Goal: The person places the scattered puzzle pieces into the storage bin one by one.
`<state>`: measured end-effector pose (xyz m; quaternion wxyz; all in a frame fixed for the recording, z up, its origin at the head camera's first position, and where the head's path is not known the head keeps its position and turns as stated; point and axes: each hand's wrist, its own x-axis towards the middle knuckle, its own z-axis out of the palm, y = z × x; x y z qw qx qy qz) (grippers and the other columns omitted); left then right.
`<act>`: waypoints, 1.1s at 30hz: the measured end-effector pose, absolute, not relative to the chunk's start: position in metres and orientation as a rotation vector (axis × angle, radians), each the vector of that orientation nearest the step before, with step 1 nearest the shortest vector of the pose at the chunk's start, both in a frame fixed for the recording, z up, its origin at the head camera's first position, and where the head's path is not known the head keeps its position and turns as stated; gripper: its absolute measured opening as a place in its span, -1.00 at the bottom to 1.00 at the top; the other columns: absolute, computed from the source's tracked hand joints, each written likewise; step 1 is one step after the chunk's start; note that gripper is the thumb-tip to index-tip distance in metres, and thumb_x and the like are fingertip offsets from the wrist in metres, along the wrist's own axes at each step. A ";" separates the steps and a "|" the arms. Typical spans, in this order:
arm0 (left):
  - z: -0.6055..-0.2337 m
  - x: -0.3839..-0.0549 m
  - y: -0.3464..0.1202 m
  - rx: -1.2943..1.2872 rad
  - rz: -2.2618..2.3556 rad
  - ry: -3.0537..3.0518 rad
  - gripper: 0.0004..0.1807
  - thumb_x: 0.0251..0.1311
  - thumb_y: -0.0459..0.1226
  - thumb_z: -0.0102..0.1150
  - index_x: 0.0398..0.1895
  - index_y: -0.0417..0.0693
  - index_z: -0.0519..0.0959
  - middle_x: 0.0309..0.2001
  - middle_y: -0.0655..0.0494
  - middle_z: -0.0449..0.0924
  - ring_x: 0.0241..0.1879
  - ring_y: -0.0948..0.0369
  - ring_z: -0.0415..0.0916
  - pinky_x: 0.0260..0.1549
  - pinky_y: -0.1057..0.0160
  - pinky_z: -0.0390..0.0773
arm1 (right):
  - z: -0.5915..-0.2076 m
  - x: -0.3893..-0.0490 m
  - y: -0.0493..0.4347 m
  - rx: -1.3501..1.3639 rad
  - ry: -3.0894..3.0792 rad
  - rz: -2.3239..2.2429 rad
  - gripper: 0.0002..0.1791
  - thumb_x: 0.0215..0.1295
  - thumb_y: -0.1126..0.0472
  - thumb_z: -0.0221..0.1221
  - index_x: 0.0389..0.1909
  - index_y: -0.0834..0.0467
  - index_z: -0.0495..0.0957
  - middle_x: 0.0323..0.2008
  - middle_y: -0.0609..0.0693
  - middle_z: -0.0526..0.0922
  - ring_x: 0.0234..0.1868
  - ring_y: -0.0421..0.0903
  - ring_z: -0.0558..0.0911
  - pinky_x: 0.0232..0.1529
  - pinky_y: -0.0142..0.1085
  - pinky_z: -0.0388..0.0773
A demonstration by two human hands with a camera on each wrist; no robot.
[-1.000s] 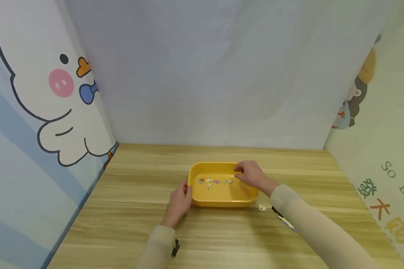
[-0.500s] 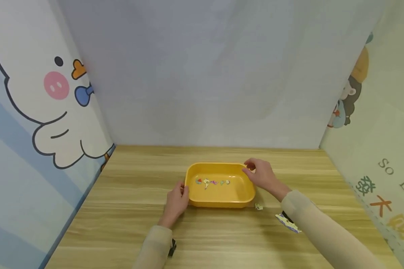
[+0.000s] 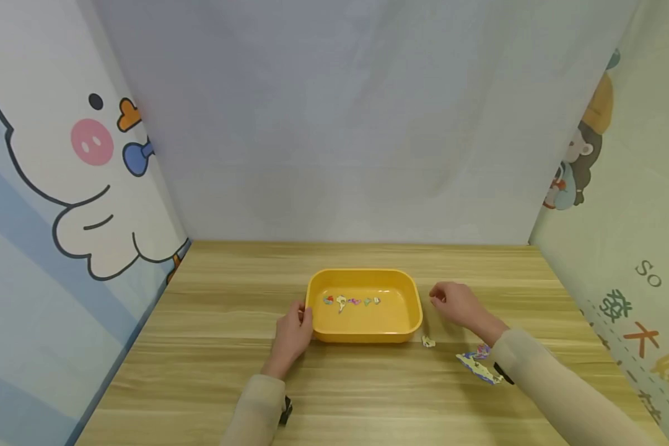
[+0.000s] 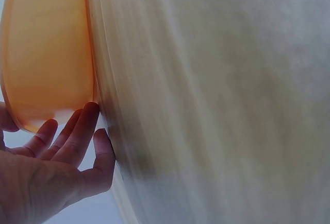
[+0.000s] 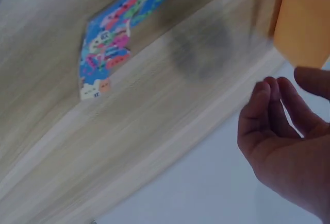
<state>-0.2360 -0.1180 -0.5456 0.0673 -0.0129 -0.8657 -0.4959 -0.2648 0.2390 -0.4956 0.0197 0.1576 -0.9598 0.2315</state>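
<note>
A yellow tray (image 3: 362, 334) sits on the wooden table with several small, irregular flat pieces (image 3: 341, 302) in a row on its floor. At its left end my left hand (image 3: 292, 337) holds the wall; in the left wrist view the fingertips (image 4: 90, 113) lie against the outer side and the thumb is near the rim. My right hand (image 3: 459, 305) is beyond the tray's right end, above the table, fingers loosely bent with nothing between them. A small cream piece (image 3: 428, 341) lies by the tray's near right corner.
Closer to the right sleeve lie a long cream-and-blue flat piece (image 3: 477, 368) and a multicoloured piece (image 3: 482, 351); in the right wrist view a blue patterned piece (image 5: 111, 41) shows. A pale curtain (image 3: 334, 155) hangs behind the table, with printed cloths on both sides.
My right hand has moved from over the tray's right rim out to the right and nearer me, uncovering the multicoloured piece. My left hand stays at the tray's left end.
</note>
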 end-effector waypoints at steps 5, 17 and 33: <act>-0.544 -0.236 -0.119 -0.034 -1.513 -2.606 -0.83 0.40 -0.25 -0.09 -0.16 -0.19 0.43 -0.44 0.02 0.54 -0.61 0.23 0.49 -0.61 0.27 0.53 | -0.502 -0.256 0.243 0.723 -3.206 0.728 -0.68 0.08 0.17 0.34 -0.20 0.28 0.60 -0.39 -0.02 0.62 -0.33 -0.07 0.58 -0.28 -0.16 0.54; -0.543 -0.235 -0.119 -0.055 -1.478 -2.594 -0.86 0.40 -0.27 -0.06 -0.20 -0.18 0.44 -0.48 0.06 0.52 -0.60 0.23 0.48 -0.61 0.27 0.52 | -0.516 -0.244 0.236 0.832 -3.178 0.928 -0.67 -0.17 0.29 0.44 -0.31 0.21 0.59 -0.45 -0.04 0.56 -0.39 -0.14 0.51 -0.33 -0.24 0.50; -0.547 -0.236 -0.120 -0.069 -1.469 -2.591 -0.84 0.39 -0.25 -0.07 -0.21 -0.19 0.44 -0.45 0.03 0.55 -0.60 0.24 0.49 -0.60 0.27 0.52 | -0.523 -0.241 0.243 0.811 -3.062 1.087 -0.68 -0.23 0.38 0.45 -0.47 0.19 0.49 -0.55 -0.08 0.55 -0.51 -0.20 0.49 -0.44 -0.32 0.48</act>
